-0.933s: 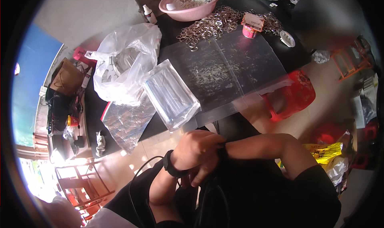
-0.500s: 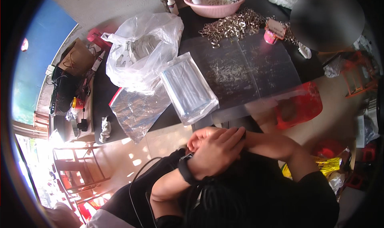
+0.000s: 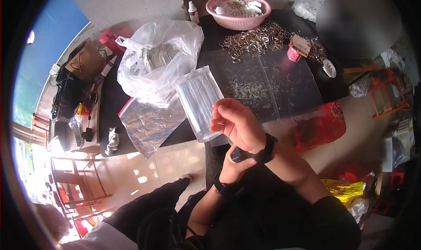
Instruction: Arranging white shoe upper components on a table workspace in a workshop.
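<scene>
In front of the clear pack (image 3: 196, 99), the right hand (image 3: 241, 126) has curled fingers, whether closed I cannot tell; the left hand (image 3: 233, 168) clamps that wrist's black wristband (image 3: 267, 151).

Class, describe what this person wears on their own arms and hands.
The right hand and left hand wear no gloves. The right wristband and left wristband are black. The right sleeve is black and short.
</scene>
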A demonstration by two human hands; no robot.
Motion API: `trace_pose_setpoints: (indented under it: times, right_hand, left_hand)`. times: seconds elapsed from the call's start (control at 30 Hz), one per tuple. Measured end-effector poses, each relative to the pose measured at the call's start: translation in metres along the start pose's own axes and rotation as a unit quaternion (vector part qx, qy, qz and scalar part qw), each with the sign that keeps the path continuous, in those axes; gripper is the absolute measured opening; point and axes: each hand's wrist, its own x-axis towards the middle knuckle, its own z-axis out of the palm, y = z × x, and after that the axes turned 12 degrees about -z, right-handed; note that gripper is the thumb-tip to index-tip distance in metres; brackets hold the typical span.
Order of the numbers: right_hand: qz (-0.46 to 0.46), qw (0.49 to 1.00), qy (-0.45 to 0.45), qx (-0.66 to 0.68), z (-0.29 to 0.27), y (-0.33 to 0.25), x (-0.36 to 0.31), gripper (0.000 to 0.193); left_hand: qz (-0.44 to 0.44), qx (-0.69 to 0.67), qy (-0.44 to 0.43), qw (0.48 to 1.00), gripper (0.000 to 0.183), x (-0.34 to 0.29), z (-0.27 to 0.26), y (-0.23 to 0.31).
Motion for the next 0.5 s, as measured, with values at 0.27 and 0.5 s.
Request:
trace_pose_setpoints:
  times: [0.27, 0.5]
  right_hand:
    - [-0.385, 0.696, -0.187, -0.576, -0.010, -0.009, 0.005, 0.016]
    - [-0.207, 0.878, -0.088, -0.422, -0.026, -0.012, 0.002, 0.010]
  left_hand:
    - [-0.039, 0.032, 0.035, 0.998, 0.045, -0.001, 0.011, 0.015]
    - [-0.012, 0.055, 0.041, 0.998, 0.045, 0.008, 0.019, 0.004]
